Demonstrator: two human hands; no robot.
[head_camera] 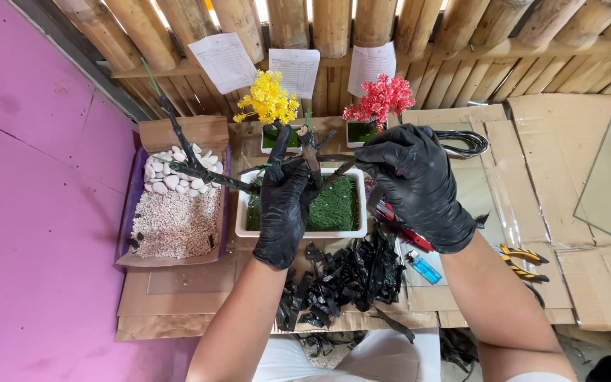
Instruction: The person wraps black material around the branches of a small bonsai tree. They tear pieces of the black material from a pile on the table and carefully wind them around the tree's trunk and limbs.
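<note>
- Here, the person's left hand, in a black glove, is closed around the lower trunk of a dark, tape-wrapped artificial tree armature, holding it upright over a white rectangular planter lined with green artificial turf.
- The right hand, also gloved in black, is curled with its fingertips pinching a dark side branch just right of the trunk; whether tape lies between the fingers cannot be told.
- A second long branch extends left from the trunk, over a cardboard tray of white pebbles and pale gravel.
- Judged from the grip, the step in hand is shaping or wrapping the branch. It is done well if the left hand keeps the trunk steady while the right hand works close to the joint, so that the bend stays smooth and the base does not twist.
- A heap of black tape scraps lies on the cardboard work surface just below the planter.
- A blue lighter and yellow-handled pliers lie to the right, within reach.
- Two finished small trees, one yellow-flowered and one red-flowered, stand behind the planter against the bamboo wall.
</note>
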